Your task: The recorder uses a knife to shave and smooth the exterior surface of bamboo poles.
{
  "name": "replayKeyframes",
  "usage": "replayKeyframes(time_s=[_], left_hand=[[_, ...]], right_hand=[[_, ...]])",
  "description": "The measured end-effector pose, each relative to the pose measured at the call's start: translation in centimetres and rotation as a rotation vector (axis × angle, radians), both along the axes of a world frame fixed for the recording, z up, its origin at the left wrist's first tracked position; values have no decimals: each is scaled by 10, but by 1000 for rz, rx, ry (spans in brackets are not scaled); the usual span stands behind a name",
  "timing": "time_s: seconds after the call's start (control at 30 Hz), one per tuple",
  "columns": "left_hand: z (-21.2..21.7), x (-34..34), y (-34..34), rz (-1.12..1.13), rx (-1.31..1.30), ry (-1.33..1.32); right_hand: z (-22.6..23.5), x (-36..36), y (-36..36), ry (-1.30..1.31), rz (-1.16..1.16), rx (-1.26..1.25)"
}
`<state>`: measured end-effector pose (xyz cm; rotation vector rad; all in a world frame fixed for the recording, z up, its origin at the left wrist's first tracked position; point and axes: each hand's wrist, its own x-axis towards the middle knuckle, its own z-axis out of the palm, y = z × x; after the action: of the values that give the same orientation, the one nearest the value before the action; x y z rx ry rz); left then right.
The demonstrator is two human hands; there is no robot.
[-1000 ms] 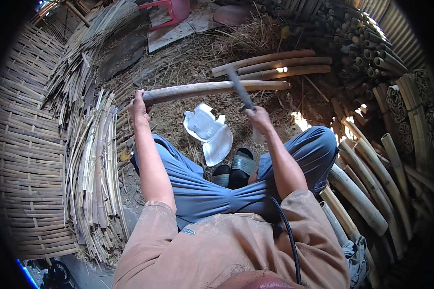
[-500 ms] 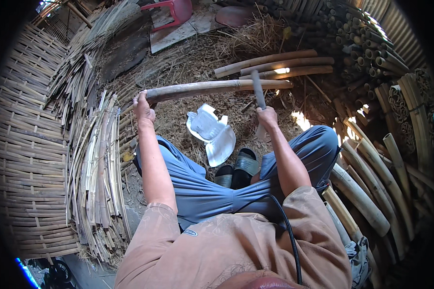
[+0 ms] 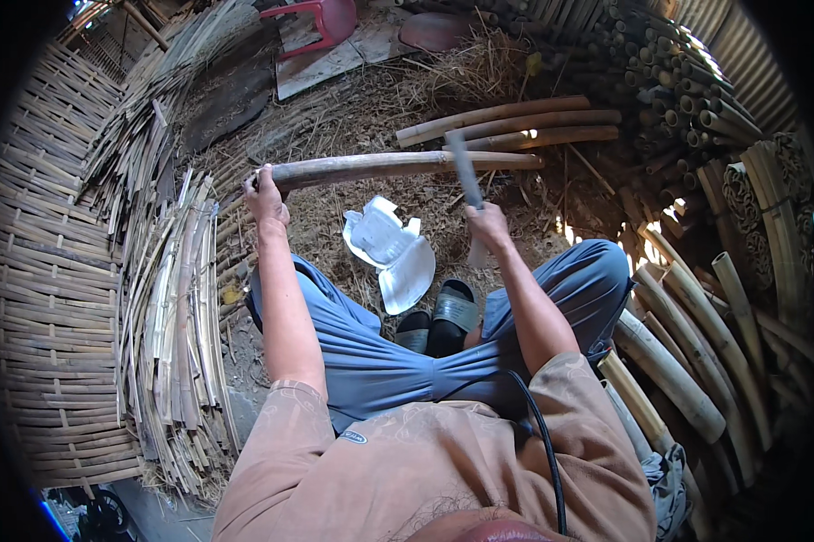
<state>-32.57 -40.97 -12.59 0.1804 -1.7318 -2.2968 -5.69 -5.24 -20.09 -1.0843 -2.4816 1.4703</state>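
Observation:
A bamboo pole (image 3: 362, 169) lies roughly level in front of me, its right part pale and its left part darker. Around its left end the fingers of my left hand (image 3: 268, 200) are closed. My right hand (image 3: 487, 226) grips a long-bladed knife (image 3: 465, 172). The grey blade points away from me and leans slightly left, crossing the view of the pole's right part. Whether it touches the bamboo I cannot tell. The knife's lower end (image 3: 478, 253) shows below my fist.
Several bamboo lengths (image 3: 506, 121) lie beyond the pole. A crumpled white container (image 3: 390, 244) sits on the littered ground near my sandals (image 3: 454, 312). Split strips (image 3: 176, 307) are stacked at left, beside woven bamboo panels (image 3: 55, 298). Thick bamboo pieces (image 3: 673, 375) crowd the right.
My right hand has shifted a little left and nearer to me, and the knife's blade now tilts more to the left. My left hand keeps its hold on the pole.

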Motion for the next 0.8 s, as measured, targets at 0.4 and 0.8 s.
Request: replayKeyframes(time_s=[0.4,0.8], left_hand=[[1,1,3,-17,13,-18],[-1,7,3,91,-337,-125]], right_hand=[[-4,0,-2,51,-21,-85],[0,-8,-14,45,-52,30]])
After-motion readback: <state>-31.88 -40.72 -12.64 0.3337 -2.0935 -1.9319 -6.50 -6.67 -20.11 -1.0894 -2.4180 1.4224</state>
